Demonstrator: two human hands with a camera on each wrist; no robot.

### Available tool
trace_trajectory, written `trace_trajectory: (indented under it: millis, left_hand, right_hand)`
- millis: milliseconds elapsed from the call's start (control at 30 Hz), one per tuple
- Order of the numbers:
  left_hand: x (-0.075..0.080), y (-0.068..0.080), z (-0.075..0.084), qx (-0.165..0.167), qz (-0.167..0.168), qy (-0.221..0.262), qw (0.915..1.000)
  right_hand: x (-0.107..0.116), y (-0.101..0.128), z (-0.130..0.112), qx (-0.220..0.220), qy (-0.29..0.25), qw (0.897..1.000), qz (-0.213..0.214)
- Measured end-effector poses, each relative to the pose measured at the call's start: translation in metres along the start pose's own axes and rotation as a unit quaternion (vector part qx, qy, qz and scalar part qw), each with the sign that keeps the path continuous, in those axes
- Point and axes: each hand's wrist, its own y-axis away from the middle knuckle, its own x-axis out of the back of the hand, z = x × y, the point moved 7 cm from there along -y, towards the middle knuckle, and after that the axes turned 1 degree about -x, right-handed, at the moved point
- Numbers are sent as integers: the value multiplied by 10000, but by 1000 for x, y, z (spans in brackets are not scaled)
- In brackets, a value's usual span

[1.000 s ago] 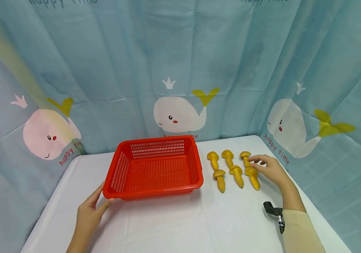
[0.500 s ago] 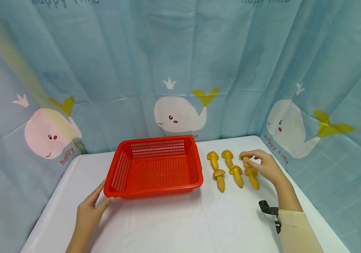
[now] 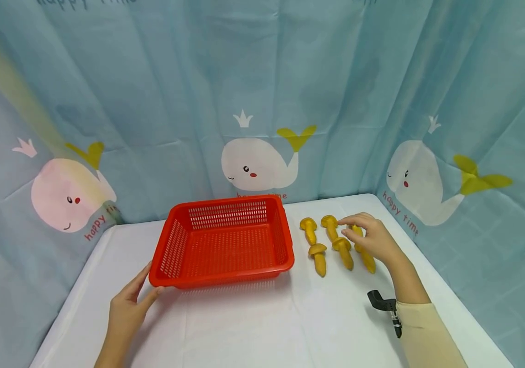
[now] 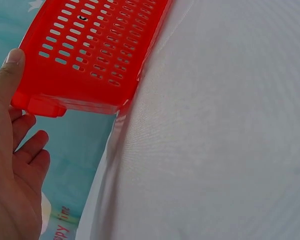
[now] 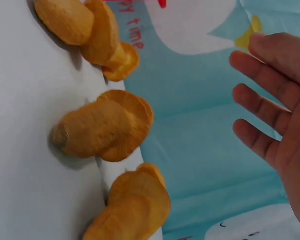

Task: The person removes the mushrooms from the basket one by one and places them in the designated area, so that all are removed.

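A red perforated plastic basket (image 3: 221,273) stands mid-table and holds nothing I can see. My left hand (image 3: 126,306) touches its front left corner; in the left wrist view the thumb (image 4: 7,75) lies against the basket (image 4: 95,45) and the other fingers hang loose below. Several yellow toy mushrooms (image 3: 318,258) lie in rows to the right of the basket. My right hand (image 3: 368,237) hovers over the rightmost ones with fingers spread, holding nothing. The right wrist view shows the hand (image 5: 280,115) above the mushrooms (image 5: 102,132), apart from them.
A white cloth covers the table (image 3: 262,327). Blue curtains with whale prints (image 3: 257,163) close in the back and both sides. A black camera mount (image 3: 384,304) sits on my right wrist.
My right hand has slid left and slightly away, from beside the rightmost mushrooms to above them, hiding the far one. The left hand and basket have stayed put.
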Motion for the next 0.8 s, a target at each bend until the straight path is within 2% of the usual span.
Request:
trace_trajectory:
  millis: [67, 267, 367, 433, 533, 800]
  left_hand:
    - [2, 0, -1, 46, -20, -34, 10000]
    - [15, 7, 0, 706, -291, -677, 9948]
    - [22, 7, 4, 746, -388, -923, 9922]
    - [27, 6, 8, 637, -425, -1069, 9913]
    - [33, 3, 16, 304, -483, -1253, 9905]
    - [50, -1, 32, -560, -576, -1736, 9815]
  right_hand:
    - [-5, -4, -6, 131, -83, 9999, -46]
    - [-23, -9, -17, 334, 216, 9988, -290]
    - [-27, -8, -17, 354, 488, 9975, -356]
    - [-26, -6, -17, 418, 659, 9965, -315]
    - [-21, -3, -18, 561, 866, 9945, -184]
    - [-9, 14, -10, 719, 1394, 9876, -13]
